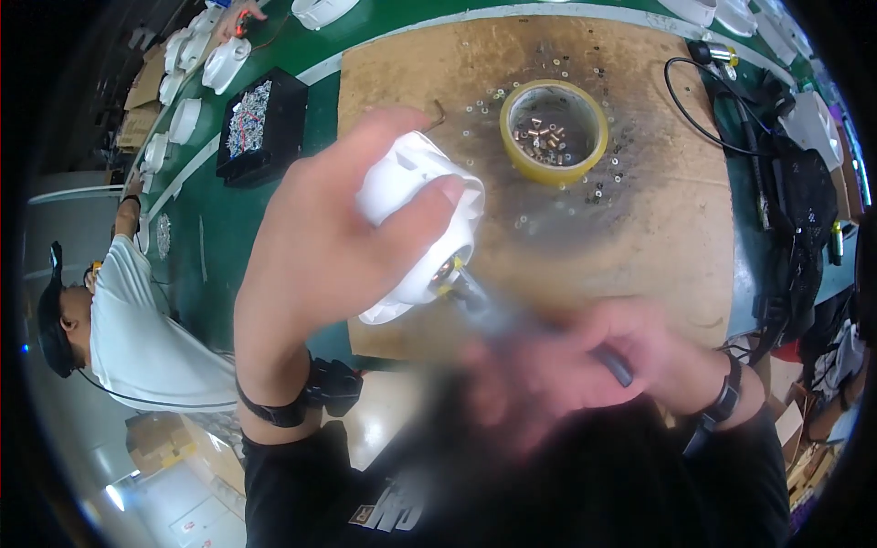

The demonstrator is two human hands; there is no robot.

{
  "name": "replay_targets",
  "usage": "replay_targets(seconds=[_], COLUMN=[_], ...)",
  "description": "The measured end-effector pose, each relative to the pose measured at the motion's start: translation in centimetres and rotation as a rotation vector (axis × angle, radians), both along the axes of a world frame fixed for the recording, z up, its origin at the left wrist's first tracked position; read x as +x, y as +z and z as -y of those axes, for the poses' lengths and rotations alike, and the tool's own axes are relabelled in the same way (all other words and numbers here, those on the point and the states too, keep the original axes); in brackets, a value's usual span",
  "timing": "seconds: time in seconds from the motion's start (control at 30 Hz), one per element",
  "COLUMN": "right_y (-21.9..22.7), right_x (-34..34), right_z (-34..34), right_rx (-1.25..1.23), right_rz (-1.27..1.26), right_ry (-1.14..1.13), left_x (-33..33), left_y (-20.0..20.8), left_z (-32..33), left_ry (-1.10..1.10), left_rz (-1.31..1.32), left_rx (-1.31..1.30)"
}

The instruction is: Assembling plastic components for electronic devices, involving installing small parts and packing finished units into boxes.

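Note:
My left hand (343, 219) is closed around a white plastic housing (425, 233), tilted above the cardboard. At the housing's lower end sits a small brass-coloured fitting (445, 274) with a bit of yellow beside it. My right hand (585, 365), partly smeared by motion, is closed on a hand tool (475, 309) with a grey metal front. The tool's dark handle end (614, 365) sticks out past my fingers. Its front reaches up to the fitting; blur hides whether they touch. What kind of tool it is cannot be made out.
A yellow tape roll (598, 137) rings small copper-coloured sleeves on the cardboard sheet (676, 228), with washers scattered around it. A black bin (288, 119) of small metal parts stands left. Cables (671, 100) lie right. Another person (151, 329) works at far left.

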State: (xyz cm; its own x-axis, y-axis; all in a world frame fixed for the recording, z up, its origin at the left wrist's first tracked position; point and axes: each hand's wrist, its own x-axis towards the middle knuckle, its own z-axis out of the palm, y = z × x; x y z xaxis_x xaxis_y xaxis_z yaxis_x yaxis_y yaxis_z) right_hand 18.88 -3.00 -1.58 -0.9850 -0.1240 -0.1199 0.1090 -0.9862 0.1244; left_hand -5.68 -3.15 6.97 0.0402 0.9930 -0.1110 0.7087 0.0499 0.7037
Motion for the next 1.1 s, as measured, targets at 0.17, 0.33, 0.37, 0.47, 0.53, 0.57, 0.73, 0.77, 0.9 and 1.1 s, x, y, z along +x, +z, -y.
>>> replay_targets(seconds=[0.17,0.33,0.37,0.47,0.53,0.57,0.73,0.77,0.9,1.1], right_y=[-0.5,0.1,0.0,-0.8,-0.7,-0.2,0.8,0.9,1.3,4.8], right_x=[-0.3,-1.0,-1.2,-1.5,-1.7,-1.6,-1.3,-1.4,-1.9,-1.7], right_z=[0.3,0.7,0.8,1.1,0.9,0.3,-0.2,-0.1,-0.4,0.0], right_rx=[0.091,0.111,0.074,0.054,0.056,0.098,0.180,0.180,0.400,1.790], right_rz=[-0.053,-0.151,-0.160,-0.146,-0.134,-0.062,0.007,0.003,0.070,0.493], right_ry=[0.088,0.031,0.017,0.012,0.048,0.093,0.151,0.154,0.221,0.450], left_x=[-0.3,-0.9,-0.9,-0.6,-0.4,-0.3,-0.2,-0.4,-0.6,3.4], left_y=[0.2,0.4,0.4,0.3,0.3,0.6,1.2,1.1,0.3,0.9], left_z=[-0.2,-0.4,-0.3,-0.6,-0.3,-0.2,-0.5,-0.2,-0.3,-0.7], left_ry=[0.001,-0.048,-0.047,-0.045,0.003,0.009,0.018,0.021,-0.024,-0.137], left_rz=[-0.009,0.002,0.002,-0.020,-0.115,-0.117,-0.190,-0.193,-0.193,-0.472], left_rx=[-0.023,-0.035,-0.031,-0.007,0.002,0.001,-0.067,-0.067,0.037,0.107])
